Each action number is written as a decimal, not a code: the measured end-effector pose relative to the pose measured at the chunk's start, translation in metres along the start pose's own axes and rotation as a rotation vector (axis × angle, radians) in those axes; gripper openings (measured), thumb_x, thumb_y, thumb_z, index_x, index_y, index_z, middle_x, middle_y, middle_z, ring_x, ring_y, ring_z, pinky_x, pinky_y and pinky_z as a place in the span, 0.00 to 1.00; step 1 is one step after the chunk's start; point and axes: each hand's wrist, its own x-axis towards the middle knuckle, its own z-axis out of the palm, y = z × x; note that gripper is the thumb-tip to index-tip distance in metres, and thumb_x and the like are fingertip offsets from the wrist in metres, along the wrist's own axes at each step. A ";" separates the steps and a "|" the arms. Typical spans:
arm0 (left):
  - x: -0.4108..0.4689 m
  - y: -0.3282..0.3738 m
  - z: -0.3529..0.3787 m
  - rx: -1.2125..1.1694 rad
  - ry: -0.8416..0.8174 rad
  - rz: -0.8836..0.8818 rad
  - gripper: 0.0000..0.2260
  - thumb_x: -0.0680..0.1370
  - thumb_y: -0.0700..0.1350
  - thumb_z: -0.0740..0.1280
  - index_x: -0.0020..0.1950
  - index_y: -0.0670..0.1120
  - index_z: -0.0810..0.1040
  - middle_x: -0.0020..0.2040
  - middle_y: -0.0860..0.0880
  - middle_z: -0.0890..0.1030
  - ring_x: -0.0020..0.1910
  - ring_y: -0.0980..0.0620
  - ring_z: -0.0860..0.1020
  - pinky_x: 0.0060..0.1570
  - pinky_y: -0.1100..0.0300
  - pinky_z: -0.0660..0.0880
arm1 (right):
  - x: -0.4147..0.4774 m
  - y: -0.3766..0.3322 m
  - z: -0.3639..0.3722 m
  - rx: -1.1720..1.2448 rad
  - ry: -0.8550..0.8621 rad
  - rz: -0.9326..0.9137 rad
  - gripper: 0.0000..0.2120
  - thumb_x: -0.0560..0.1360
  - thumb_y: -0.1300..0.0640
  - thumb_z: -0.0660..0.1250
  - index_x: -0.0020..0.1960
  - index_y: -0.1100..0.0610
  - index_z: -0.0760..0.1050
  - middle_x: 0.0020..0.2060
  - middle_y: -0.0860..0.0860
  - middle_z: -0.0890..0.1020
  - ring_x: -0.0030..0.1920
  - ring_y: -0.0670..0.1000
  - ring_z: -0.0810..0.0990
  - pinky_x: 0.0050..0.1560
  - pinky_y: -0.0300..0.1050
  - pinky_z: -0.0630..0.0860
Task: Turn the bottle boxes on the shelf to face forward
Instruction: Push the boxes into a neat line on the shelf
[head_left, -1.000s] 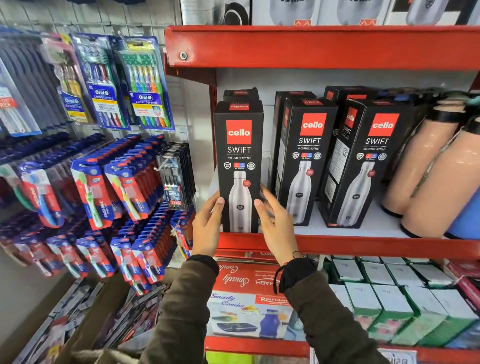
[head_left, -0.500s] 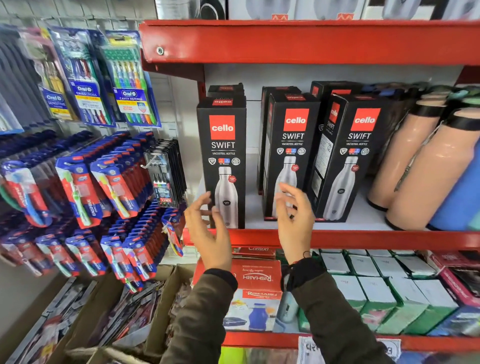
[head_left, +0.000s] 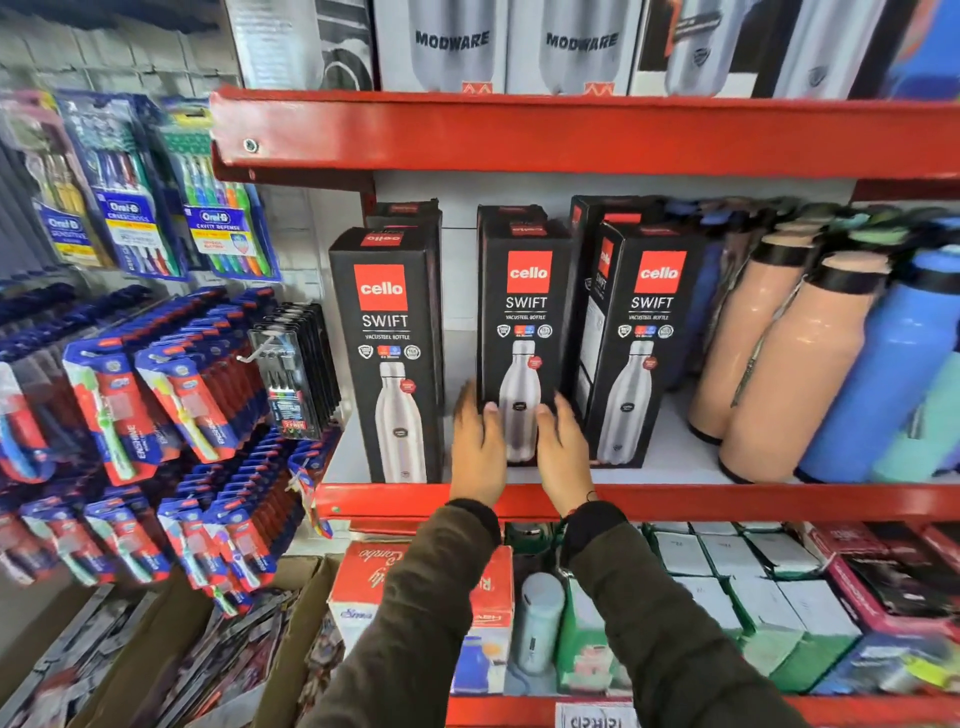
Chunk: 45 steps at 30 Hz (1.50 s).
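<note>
Three black Cello Swift bottle boxes stand along the front of the red shelf (head_left: 727, 501). The left box (head_left: 387, 332) faces me squarely near the shelf's edge. The middle box (head_left: 524, 306) also faces me, and both hands clasp its lower part: my left hand (head_left: 475, 447) on its left side, my right hand (head_left: 563, 449) on its right side. The right box (head_left: 644, 317) is turned a little, so its left side panel shows. More black boxes stand behind the front row, mostly hidden.
Peach bottles (head_left: 779, 364) and blue bottles (head_left: 893, 374) lean at the shelf's right. Toothbrush packs (head_left: 140, 405) hang on the left wall. Modware boxes (head_left: 514, 47) fill the shelf above. Green and white cartons (head_left: 737, 587) sit on the shelf below.
Both hands left the left box, moved right and closed on the sides of the middle box. The camera came closer to the shelf.
</note>
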 end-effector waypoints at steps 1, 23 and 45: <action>0.005 -0.002 0.001 -0.021 0.002 -0.070 0.21 0.86 0.44 0.54 0.79 0.41 0.61 0.79 0.45 0.65 0.79 0.50 0.61 0.75 0.65 0.55 | 0.003 0.002 -0.001 -0.006 0.003 0.009 0.23 0.84 0.53 0.56 0.77 0.58 0.62 0.75 0.55 0.70 0.75 0.54 0.66 0.67 0.36 0.59; -0.018 -0.018 -0.008 0.016 0.120 -0.118 0.18 0.84 0.51 0.56 0.70 0.48 0.76 0.63 0.52 0.80 0.62 0.54 0.75 0.59 0.64 0.64 | -0.020 0.009 -0.023 -0.054 -0.036 -0.061 0.19 0.82 0.52 0.61 0.72 0.56 0.71 0.56 0.43 0.77 0.58 0.40 0.75 0.49 0.15 0.63; -0.060 -0.011 0.007 0.002 0.345 0.067 0.16 0.83 0.43 0.60 0.72 0.46 0.70 0.65 0.46 0.72 0.66 0.45 0.72 0.68 0.45 0.70 | -0.039 0.011 -0.052 -0.055 0.100 -0.167 0.15 0.81 0.55 0.64 0.68 0.52 0.74 0.60 0.45 0.80 0.50 0.28 0.77 0.49 0.22 0.71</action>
